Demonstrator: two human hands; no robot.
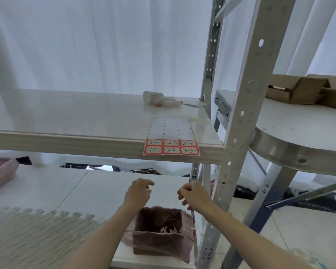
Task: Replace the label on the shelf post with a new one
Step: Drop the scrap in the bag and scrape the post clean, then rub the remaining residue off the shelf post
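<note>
A label sheet (171, 136) lies on the white shelf (66, 139) and hangs over its front edge. Two rows of red-bordered handwritten labels (171, 147) are left at its bottom. The grey perforated shelf post (239, 113) stands just right of it. Below the shelf, my right hand (193, 194) is pinched shut beside a thin inner post (194, 169), with a small pale label scrap (181, 190) at its fingertips. My left hand (138, 193) hovers beside it, fingers apart and curled, holding nothing. Both hands are above a small bin (157, 232).
The bin is lined with a pinkish bag and holds scraps. White tubes and a small cup (159, 100) lie at the back of the shelf. A round-edged table (299, 150) with cardboard boxes (299, 90) stands to the right. A foam mat (37, 232) covers the floor at left.
</note>
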